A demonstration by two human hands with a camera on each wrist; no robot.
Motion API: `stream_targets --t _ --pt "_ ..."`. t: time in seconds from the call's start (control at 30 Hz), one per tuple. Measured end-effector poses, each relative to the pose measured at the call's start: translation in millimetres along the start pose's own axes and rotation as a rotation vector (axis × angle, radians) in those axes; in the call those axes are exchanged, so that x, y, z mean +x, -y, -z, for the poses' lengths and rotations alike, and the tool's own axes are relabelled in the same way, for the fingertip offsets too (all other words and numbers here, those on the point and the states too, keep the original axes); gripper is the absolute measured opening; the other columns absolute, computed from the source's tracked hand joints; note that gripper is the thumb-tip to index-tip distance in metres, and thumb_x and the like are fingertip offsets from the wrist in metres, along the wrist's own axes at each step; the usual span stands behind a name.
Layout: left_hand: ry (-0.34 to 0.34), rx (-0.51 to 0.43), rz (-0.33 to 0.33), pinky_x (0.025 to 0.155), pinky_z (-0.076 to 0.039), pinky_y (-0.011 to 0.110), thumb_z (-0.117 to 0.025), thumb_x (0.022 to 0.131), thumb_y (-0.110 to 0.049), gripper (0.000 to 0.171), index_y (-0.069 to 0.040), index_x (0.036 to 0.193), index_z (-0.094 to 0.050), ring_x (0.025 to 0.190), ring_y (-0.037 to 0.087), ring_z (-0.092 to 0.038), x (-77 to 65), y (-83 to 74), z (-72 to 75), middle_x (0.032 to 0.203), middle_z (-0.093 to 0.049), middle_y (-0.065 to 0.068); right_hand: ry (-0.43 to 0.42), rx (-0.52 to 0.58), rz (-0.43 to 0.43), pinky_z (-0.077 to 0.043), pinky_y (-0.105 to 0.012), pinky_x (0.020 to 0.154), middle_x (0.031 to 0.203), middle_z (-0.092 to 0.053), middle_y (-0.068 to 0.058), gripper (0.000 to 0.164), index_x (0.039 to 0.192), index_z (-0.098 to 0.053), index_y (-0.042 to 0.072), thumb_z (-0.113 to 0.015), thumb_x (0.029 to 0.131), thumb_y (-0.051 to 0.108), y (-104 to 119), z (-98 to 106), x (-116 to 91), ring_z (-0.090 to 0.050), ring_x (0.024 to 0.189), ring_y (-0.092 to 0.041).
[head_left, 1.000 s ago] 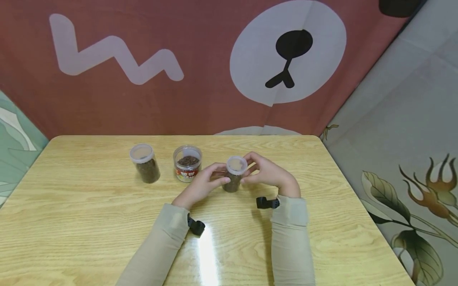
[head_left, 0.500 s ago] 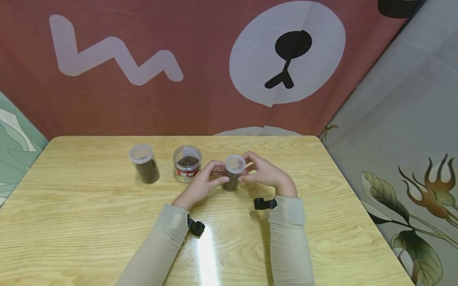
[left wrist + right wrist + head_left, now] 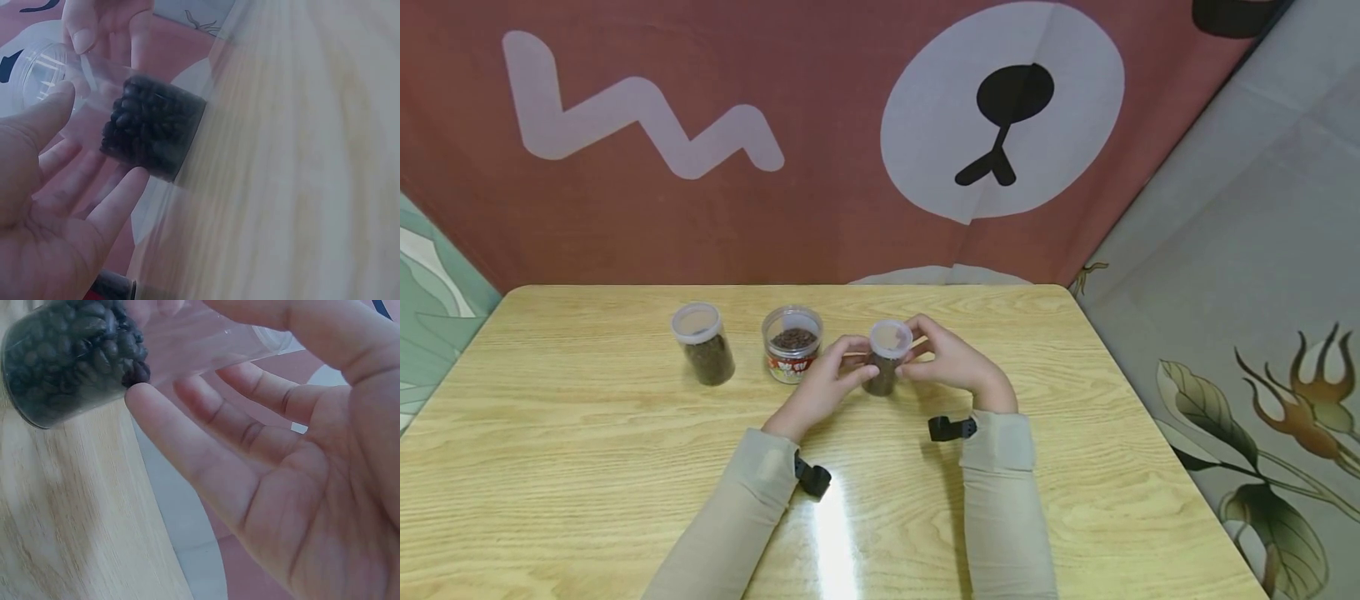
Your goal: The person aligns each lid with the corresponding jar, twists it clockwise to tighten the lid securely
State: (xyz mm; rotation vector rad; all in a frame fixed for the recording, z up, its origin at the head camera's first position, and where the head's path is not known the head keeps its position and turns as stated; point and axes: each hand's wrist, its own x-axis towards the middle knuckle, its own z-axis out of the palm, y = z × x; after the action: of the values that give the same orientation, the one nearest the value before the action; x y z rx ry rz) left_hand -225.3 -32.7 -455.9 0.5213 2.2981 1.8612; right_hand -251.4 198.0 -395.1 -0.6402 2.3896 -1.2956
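Between my two hands stands a clear plastic jar (image 3: 881, 382) with a translucent white lid (image 3: 891, 337). Dark, bean-like pieces (image 3: 153, 122) fill its lower part. My left hand (image 3: 822, 390) holds the jar's left side between thumb and fingers. On the other side, my right hand (image 3: 958, 362) grips it the same way, fingers around the back and thumb in front. The right wrist view shows the beans (image 3: 69, 356) close beside a fingertip, at the base end. The base is near the tabletop in the left wrist view.
Just left of the hands is an open clear jar (image 3: 792, 367) with a red label and brown pieces inside. Farther left, a lidded jar (image 3: 709, 358) of dark contents stands upright. The wooden table (image 3: 587, 483) ends at a reddish printed cloth (image 3: 820, 225) behind.
Both hands have shifted the lidded jar slightly left and toward the back of the table. The other two jars stay where they were.
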Motion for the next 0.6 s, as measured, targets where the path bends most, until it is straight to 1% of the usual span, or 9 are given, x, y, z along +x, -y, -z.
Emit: stream_targets --t 0.1,0.27,0.43,0.6 --pt "-0.01 -0.004 -0.002 0.106 -0.049 0.044 -0.067 0.1 -0.015 0.045 -0.001 0.14 -0.051 0.131 0.034 -0.055 -0.7 -0.9 -0.6 0.143 -0.054 0.018 -0.009 0.005 0.004 -0.058 -0.044 0.088 0.125 -0.056 -0.014 0.049 0.131 -0.05 0.005 -0.076 0.09 0.01 -1.5 -0.6 1.2 -0.059 0.113 -0.035" --pt "-0.043 0.008 0.0 0.107 -0.049 0.042 -0.066 0.101 -0.016 0.044 -0.003 0.14 -0.052 0.13 0.033 -0.056 -1.1 -0.2 -2.4 0.144 -0.055 0.016 -0.023 0.013 0.017 -0.058 -0.043 0.087 0.125 -0.056 -0.013 0.049 0.131 -0.05 0.004 -0.075 0.09 0.009 -3.7 -2.7 3.5 -0.06 0.112 -0.034" --pt "-0.075 0.02 -0.015 0.108 -0.048 0.041 -0.064 0.101 -0.016 0.044 -0.002 0.141 -0.051 0.131 0.034 -0.056 -0.2 1.4 -5.0 0.145 -0.054 0.016 -0.036 0.003 0.022 -0.057 -0.044 0.09 0.127 -0.055 -0.014 0.048 0.132 -0.048 0.004 -0.073 0.091 0.007 -4.5 -5.0 5.8 -0.059 0.113 -0.034" --pt "-0.091 0.017 -0.027 0.109 -0.046 0.041 -0.062 0.102 -0.015 0.045 -0.001 0.143 -0.049 0.132 0.035 -0.055 1.2 1.4 -6.2 0.146 -0.053 0.018 -0.058 -0.014 0.023 -0.056 -0.047 0.093 0.13 -0.054 -0.015 0.048 0.133 -0.047 0.004 -0.072 0.092 0.007 -3.6 -6.3 7.9 -0.059 0.115 -0.036"
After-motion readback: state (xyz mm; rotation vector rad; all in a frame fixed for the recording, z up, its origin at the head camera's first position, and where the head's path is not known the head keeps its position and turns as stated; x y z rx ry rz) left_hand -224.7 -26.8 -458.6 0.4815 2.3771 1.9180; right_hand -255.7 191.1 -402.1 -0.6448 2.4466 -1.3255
